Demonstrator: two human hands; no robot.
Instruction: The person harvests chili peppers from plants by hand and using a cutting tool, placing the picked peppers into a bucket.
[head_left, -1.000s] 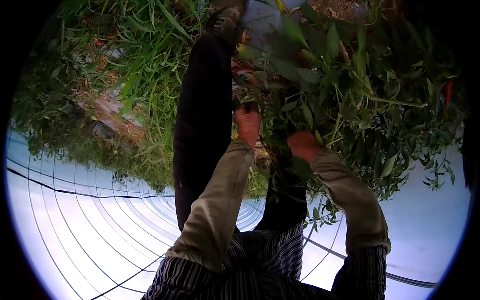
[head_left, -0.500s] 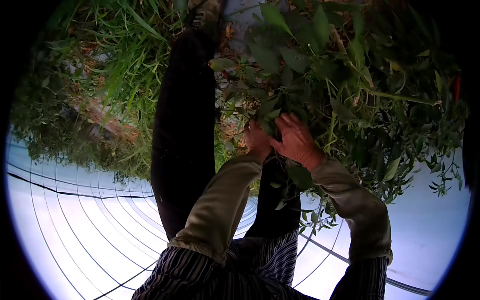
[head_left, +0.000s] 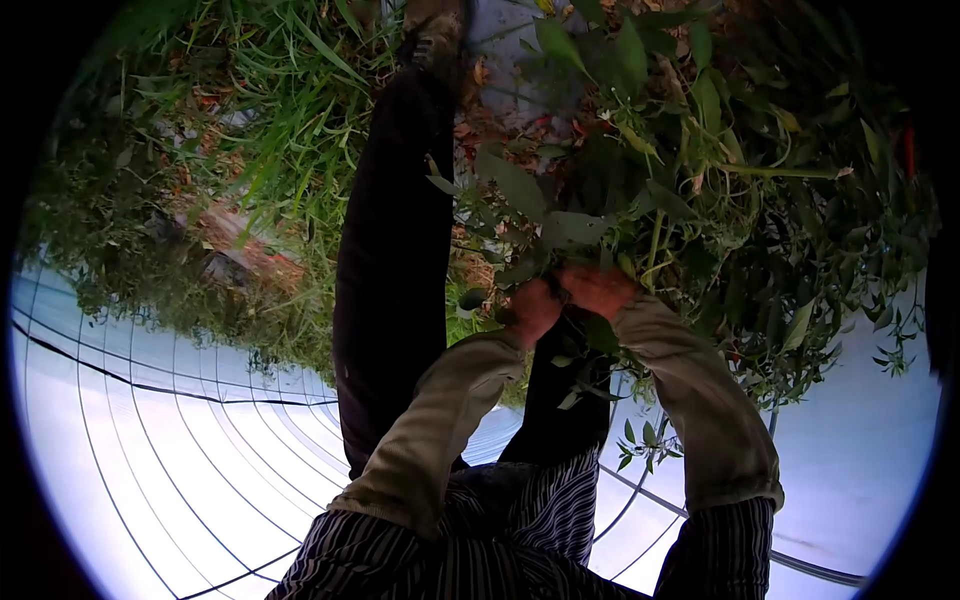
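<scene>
Got a broad oval dull-green leaf (head_left: 577,231) at eleven o'clock off the bare right hand (head_left: 598,289), lying nine-to-three, farther from the bare left hand (head_left: 534,310) — can't tell either grip.

the plant (head_left: 735,225) is bushy and dense, filling most of the upper right. its green leaves (head_left: 575,230) are broad and pointed near the middle, smaller toward the right edge. one pale green stem (head_left: 775,171) lies nearly level. thin sprigs (head_left: 650,446) stick out past the lower edge. a slim red pod (head_left: 908,150) shows at far right.
</scene>
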